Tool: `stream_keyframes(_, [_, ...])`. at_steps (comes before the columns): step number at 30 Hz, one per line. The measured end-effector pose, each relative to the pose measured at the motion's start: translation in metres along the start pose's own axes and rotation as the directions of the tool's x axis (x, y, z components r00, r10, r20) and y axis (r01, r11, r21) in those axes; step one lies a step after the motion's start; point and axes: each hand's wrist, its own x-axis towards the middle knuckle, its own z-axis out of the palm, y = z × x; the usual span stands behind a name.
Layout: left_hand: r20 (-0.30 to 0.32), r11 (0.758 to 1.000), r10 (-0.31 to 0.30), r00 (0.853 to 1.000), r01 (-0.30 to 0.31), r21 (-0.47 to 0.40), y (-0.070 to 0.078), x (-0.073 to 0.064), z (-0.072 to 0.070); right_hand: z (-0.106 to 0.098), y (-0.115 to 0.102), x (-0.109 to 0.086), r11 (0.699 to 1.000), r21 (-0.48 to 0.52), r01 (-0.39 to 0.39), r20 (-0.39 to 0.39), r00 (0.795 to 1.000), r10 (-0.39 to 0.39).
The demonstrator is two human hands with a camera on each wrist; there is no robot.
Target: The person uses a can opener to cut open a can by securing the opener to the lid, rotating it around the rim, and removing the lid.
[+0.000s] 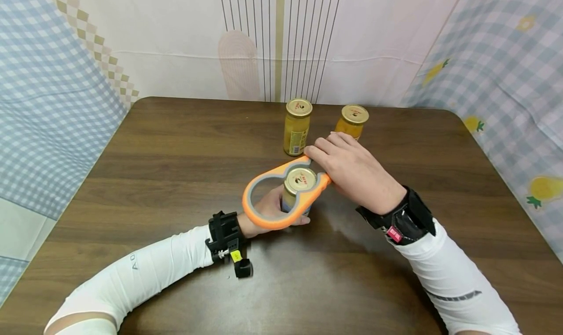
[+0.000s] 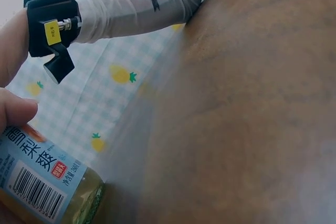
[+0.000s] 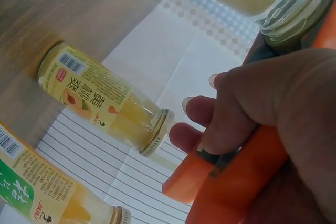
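My left hand (image 1: 270, 205) grips a glass jar (image 1: 289, 199) with a gold lid (image 1: 300, 179). In the left wrist view, the jar's blue label (image 2: 39, 174) carries a barcode and pale contents show through the glass. An orange jar opener (image 1: 260, 222) with grey inner edges has its loop around the lid, at the narrower, scalloped part near the handles. The handles are held in my right hand (image 1: 352, 171), whose fingers and thumb curl round them in the right wrist view. Whether the opener's grey edges press on the lid cannot be told.
Behind the hands stand two more gold-lidded jars: a yellow-labelled jar (image 1: 297, 129) and, right of it, an orange-coloured jar (image 1: 350, 122) partly hidden by my right hand. All are on a brown wooden table (image 1: 198, 144). Patterned cloth (image 1: 176, 41) hangs behind and at both sides.
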Motion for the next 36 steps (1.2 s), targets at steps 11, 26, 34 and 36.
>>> stream_keyframes(11, [0.007, 0.998, -0.020, 1.000, 0.021, -0.066, 0.003, -0.001, 0.000, 0.004, 0.002, 0.002, 1.000, -0.018, -0.003, -0.011, 1.000, 0.002])
stream_keyframes(26, [0.024, 0.994, 0.091, 0.996, -0.089, -0.063, -0.001, 0.000, -0.002, 0.007, 0.003, 0.008, 0.999, -0.046, -0.005, -0.047, 0.999, 0.003])
stream_keyframes(34, [0.083, 0.981, 0.169, 0.982, -0.159, -0.107, -0.005, 0.004, -0.004, 0.010, 0.004, 0.010, 0.997, -0.079, -0.013, -0.066, 0.998, 0.008])
stream_keyframes(36, [0.081, 0.982, 0.171, 0.982, -0.164, -0.088, -0.006, 0.004, -0.004, 0.011, 0.004, 0.010, 0.996, -0.088, -0.015, -0.071, 0.997, 0.009])
